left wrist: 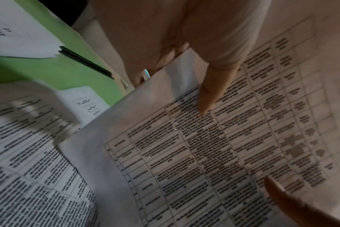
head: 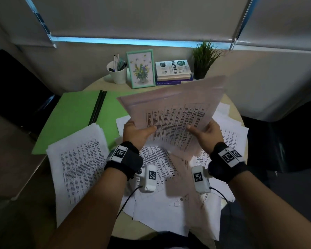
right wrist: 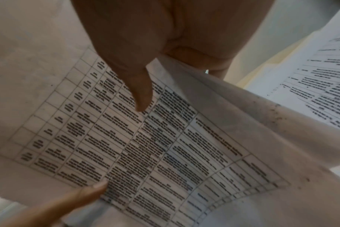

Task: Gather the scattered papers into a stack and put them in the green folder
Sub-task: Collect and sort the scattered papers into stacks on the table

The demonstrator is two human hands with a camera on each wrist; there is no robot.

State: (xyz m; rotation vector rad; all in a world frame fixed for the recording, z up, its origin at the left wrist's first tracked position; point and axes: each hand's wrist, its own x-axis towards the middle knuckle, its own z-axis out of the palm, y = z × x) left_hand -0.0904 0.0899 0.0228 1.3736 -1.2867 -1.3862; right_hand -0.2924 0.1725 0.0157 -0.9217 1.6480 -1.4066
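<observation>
Both hands hold a bundle of printed sheets (head: 174,112) tilted up above the round table. My left hand (head: 138,133) grips its left edge, thumb on top, seen close in the left wrist view with the thumb (left wrist: 210,95) pressed on the printed table (left wrist: 233,145). My right hand (head: 203,132) grips the right edge, thumb (right wrist: 140,92) on the page (right wrist: 145,145). The green folder (head: 75,115) lies open at the back left, its dark spine (head: 98,106) in the middle. More printed papers (head: 79,168) lie scattered under and around my hands.
At the table's back edge stand a white pen cup (head: 117,71), a framed flower picture (head: 141,69), a stack of books (head: 172,71) and a potted plant (head: 204,58). A separate pile of sheets overlaps the folder's near corner. Dark chairs flank the table.
</observation>
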